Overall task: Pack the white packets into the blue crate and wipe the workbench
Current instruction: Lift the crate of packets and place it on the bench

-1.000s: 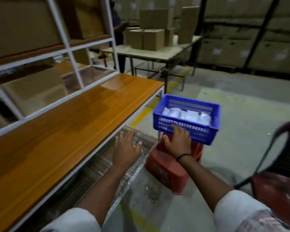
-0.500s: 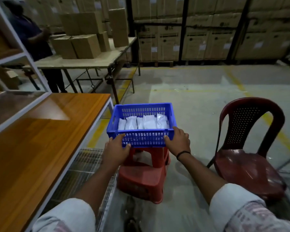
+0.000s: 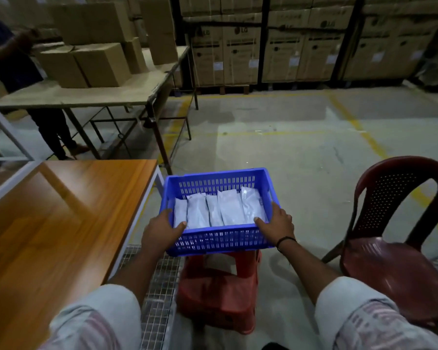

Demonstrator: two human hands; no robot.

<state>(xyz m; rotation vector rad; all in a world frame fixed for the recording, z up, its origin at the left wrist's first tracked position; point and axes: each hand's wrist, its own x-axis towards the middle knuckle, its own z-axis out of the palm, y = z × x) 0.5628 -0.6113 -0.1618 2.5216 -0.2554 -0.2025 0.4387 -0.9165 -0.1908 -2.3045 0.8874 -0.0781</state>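
the white packets (image 3: 220, 210) are lying side by side in a row inside the blue crate (image 3: 220, 239), filling its floor. the crate is sitting level just above a red stool (image 3: 218, 294); whether it is resting on it is hard to tell. the left hand (image 3: 162, 229) is gripping the crate's near left corner, thumb hooking over the rim and the other fingers curling round the outside. the right hand (image 3: 276, 226) is gripping the near right corner the same way, thumb lying over the rim beside the packets. the wooden workbench (image 3: 61, 223) is standing just to the left, with a wire shelf (image 3: 157, 299) showing below its edge. a dark red chair (image 3: 395, 261) is standing to the right. farther back, another person (image 3: 10, 59) is standing at a table (image 3: 86, 99) bearing cardboard boxes (image 3: 96, 64).
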